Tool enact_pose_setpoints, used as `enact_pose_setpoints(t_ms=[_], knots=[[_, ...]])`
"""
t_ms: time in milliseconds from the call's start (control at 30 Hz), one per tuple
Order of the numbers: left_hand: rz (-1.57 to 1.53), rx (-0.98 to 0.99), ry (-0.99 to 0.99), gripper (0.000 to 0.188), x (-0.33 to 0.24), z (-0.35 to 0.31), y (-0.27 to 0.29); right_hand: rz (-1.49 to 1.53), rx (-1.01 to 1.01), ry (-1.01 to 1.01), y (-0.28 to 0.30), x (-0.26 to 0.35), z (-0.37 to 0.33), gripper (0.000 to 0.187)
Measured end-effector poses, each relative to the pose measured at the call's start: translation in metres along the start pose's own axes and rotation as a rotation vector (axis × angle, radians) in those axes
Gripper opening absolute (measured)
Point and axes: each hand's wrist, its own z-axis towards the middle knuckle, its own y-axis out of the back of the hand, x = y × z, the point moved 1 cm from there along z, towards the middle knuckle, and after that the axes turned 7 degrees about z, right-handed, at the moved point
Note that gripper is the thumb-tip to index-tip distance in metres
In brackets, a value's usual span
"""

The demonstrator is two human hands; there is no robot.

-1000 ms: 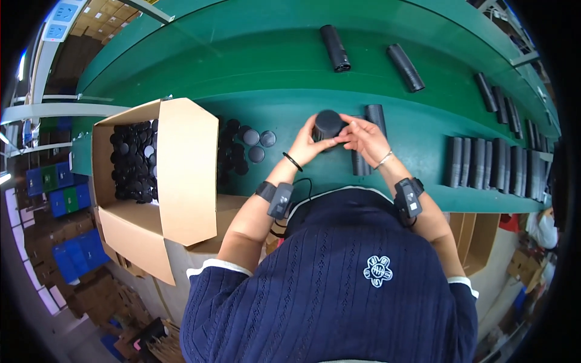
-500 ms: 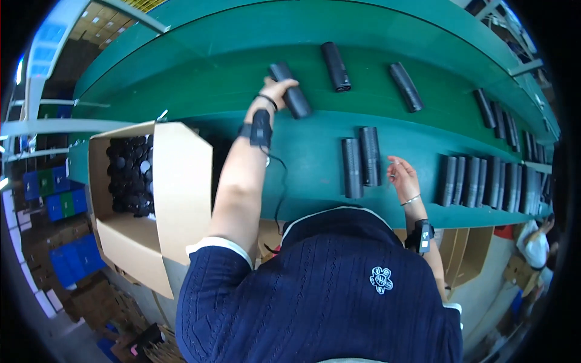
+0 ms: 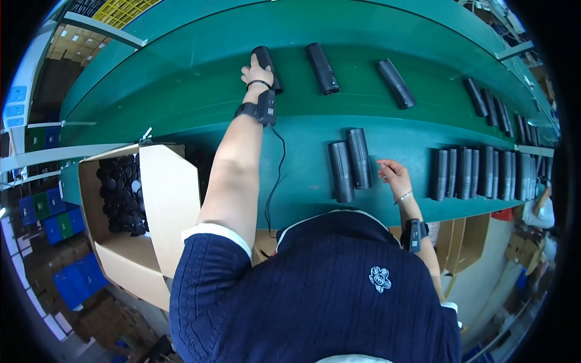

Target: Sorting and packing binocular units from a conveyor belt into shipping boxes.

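My left hand [image 3: 256,75] reaches over the far green surface and rests against a black ribbed tube [image 3: 264,56] lying there. Its index finger is stretched along the tube's side and the other fingers are apart, not wrapped round it; the hand hides part of the tube. My right hand [image 3: 394,175] hovers over the near table, fingers loosely bent and apart, holding nothing. Just left of it, two black tubes lie side by side, the closer one [image 3: 359,158] and its neighbour [image 3: 341,172].
Further black tubes lie on the far strip, one [image 3: 322,68] beside my left hand and another [image 3: 396,83] to its right. A row of tubes [image 3: 465,173] fills the near table's right side. At left stands an open cardboard box [image 3: 172,202] holding black discs [image 3: 120,190].
My left hand and its tube have moved farther away and left; the hand's grip has loosened. My right hand stays empty beside the pair of tubes. The whole view has shifted slightly.
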Motion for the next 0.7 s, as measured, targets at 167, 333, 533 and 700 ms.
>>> enact_pose_setpoints(t_ms=[167,333,533,700], knots=[[-0.148,0.238,-0.258,0.054,-0.043,-0.175,-0.004,-0.010,-0.003,0.049,0.005,-0.005,0.002,0.019],[-0.248,0.583,-0.257,0.083,-0.028,-0.260,-0.031,0.003,0.059,0.049,-0.023,0.020,-0.004,0.019],[-0.640,0.630,-0.643,0.076,-0.004,-0.274,0.042,0.247,0.326,0.029,-0.072,0.052,-0.028,0.024],[-0.716,0.551,-0.756,0.068,0.017,-0.297,0.052,0.216,0.537,0.058,-0.102,0.042,-0.037,0.031]])
